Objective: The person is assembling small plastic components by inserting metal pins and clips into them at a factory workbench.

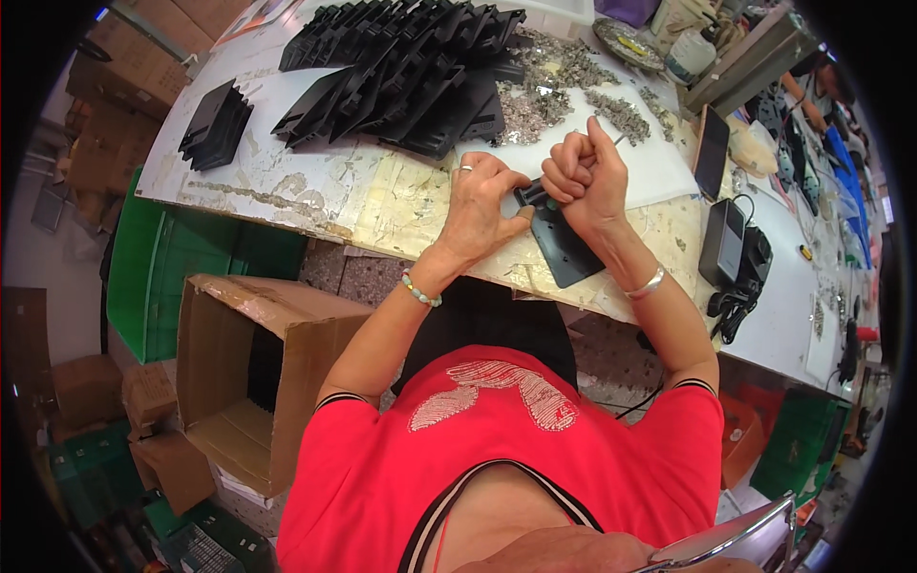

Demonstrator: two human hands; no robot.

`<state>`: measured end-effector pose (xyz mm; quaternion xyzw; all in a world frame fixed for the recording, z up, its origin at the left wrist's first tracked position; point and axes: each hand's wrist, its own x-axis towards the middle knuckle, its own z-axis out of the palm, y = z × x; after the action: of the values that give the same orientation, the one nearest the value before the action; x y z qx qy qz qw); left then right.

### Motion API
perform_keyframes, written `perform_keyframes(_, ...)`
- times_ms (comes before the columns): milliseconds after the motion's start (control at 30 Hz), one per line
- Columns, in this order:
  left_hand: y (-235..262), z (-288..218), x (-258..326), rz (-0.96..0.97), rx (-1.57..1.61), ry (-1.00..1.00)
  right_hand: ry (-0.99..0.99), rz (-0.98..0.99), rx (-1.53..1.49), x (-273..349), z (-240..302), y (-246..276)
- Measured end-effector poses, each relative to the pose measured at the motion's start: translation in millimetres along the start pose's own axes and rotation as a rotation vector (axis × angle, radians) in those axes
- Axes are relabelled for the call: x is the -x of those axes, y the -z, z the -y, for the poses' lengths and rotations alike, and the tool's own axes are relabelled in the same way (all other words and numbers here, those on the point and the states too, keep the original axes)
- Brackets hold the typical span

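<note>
A flat black plastic panel [565,250] lies at the table's near edge, between my two hands. My left hand [478,208] is closed at the panel's far end, thumb and fingers pinching its raised black edge. Close beside it, my right hand [587,180] is curled in a fist, thumb up, around a thin tool. Only a narrow metal tip of the tool [620,139] sticks out beyond the fist; its kind is hidden. Just past my hands, small silvery metal pieces [544,100] are heaped on a white sheet [654,172].
Stacked black plastic panels [401,81] fill the far side, with a smaller stack [216,126] at left. A phone [711,151] and a black device with a cable [723,241] lie at right. Below the table stand a cardboard box [272,306] and a green crate [143,267].
</note>
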<state>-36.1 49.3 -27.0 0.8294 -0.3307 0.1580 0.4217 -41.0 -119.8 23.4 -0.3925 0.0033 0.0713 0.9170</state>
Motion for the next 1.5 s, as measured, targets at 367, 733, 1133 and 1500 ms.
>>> perform_keyframes(367,-7,10,2,-0.042,0.046,0.059,0.113,0.242,0.354,-16,-25,-6)
perform_keyframes(733,-4,7,2,-0.074,0.07,0.084,0.184,0.245,0.698,-20,-33,-6)
perform_keyframes(1133,-4,1,0,-0.067,0.047,0.083,0.235,-0.088,0.157,-27,14,23)
perform_keyframes(1500,-3,1,0,-0.053,0.055,0.094,0.199,-0.124,0.127,-30,2,18)
